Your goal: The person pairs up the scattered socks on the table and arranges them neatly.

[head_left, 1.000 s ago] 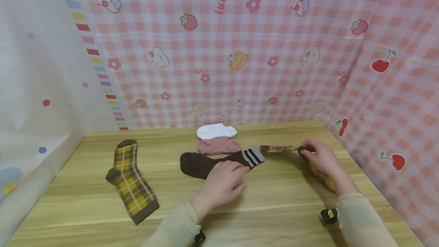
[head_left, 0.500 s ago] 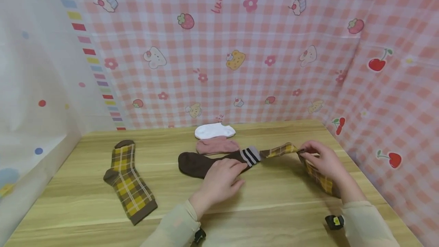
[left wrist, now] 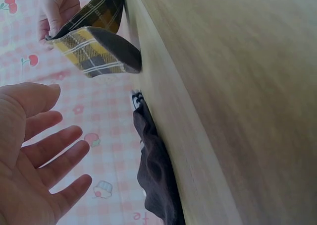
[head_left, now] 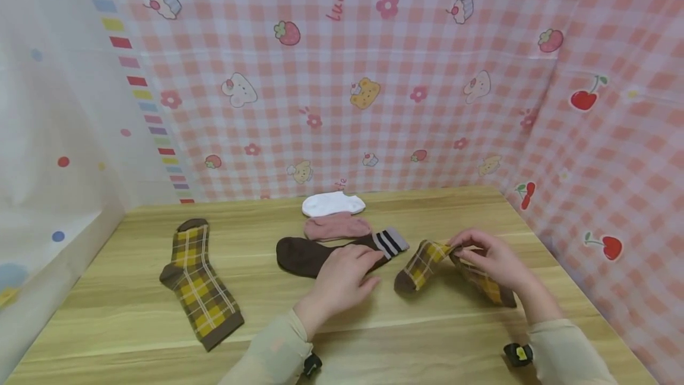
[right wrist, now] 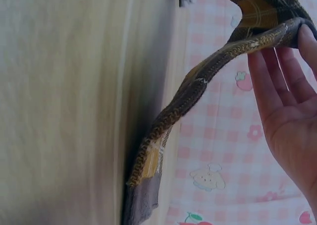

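Observation:
My right hand (head_left: 491, 257) pinches a yellow-and-brown plaid sock (head_left: 424, 263) by its brown heel, between thumb and fingers. The sock bends over at the pinch, its toe hanging down to the left and its cuff sloping to the table on the right. In the right wrist view the raised plaid sock (right wrist: 198, 84) runs down to its brown cuff. My left hand (head_left: 344, 278) hovers over a dark brown sock (head_left: 301, 256) with a striped grey cuff, holding nothing; its fingers (left wrist: 64, 160) are spread in the left wrist view. A matching plaid sock (head_left: 205, 287) lies flat at the left.
Behind the brown sock lie a pink ankle sock (head_left: 336, 226) and a white ankle sock (head_left: 332, 204). All rest on a wooden table (head_left: 128, 314). A pink checked cloth (head_left: 331, 123) hangs along the back and right, and white cloth (head_left: 64, 106) hangs on the left.
The plaid sock's toe end has swung down and towards me, away from the brown sock's cuff. My right hand has shifted slightly left. The left hand has stayed almost still.

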A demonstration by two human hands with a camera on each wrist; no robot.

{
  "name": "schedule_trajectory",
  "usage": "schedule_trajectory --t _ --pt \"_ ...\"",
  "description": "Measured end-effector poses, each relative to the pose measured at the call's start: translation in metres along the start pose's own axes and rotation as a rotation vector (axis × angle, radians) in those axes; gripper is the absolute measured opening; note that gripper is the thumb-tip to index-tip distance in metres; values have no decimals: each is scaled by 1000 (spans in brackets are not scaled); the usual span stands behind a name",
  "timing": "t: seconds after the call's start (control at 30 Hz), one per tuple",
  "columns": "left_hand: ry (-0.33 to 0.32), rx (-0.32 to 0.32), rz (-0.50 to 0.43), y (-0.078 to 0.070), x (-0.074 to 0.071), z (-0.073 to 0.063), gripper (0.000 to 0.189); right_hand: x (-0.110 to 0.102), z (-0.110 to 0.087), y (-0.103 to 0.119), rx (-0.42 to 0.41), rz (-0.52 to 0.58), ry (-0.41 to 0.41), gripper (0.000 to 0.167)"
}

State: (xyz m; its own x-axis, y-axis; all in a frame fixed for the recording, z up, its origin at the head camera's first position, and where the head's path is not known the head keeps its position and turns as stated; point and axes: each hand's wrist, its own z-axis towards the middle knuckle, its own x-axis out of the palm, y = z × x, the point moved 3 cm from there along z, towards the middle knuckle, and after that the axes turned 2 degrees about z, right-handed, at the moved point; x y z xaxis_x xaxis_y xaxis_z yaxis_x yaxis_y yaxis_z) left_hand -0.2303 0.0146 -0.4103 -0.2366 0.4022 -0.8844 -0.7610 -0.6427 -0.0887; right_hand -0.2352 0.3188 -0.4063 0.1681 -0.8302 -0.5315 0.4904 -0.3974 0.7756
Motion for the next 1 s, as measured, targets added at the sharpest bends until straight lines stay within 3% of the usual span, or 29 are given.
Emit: schedule_trajectory --t 0.17,0.33,0.6,0.77,1.0 --pt "12 -14 -23 -1 -1 0 40 9 1 0 -75 21 107 19" --pt "40 -49 -52 -1 2 1 42 17 1 1 -140 -91 200 21" --pt "115 -134 -91 0 6 0 43 23 -1 2 -101 -120 283 16" --pt "141 -187 -116 1 7 -1 43 14 -5 3 -19 -152 248 21" --pt "154 -256 -190 3 6 -2 42 -9 -15 0 98 -264 74 25"
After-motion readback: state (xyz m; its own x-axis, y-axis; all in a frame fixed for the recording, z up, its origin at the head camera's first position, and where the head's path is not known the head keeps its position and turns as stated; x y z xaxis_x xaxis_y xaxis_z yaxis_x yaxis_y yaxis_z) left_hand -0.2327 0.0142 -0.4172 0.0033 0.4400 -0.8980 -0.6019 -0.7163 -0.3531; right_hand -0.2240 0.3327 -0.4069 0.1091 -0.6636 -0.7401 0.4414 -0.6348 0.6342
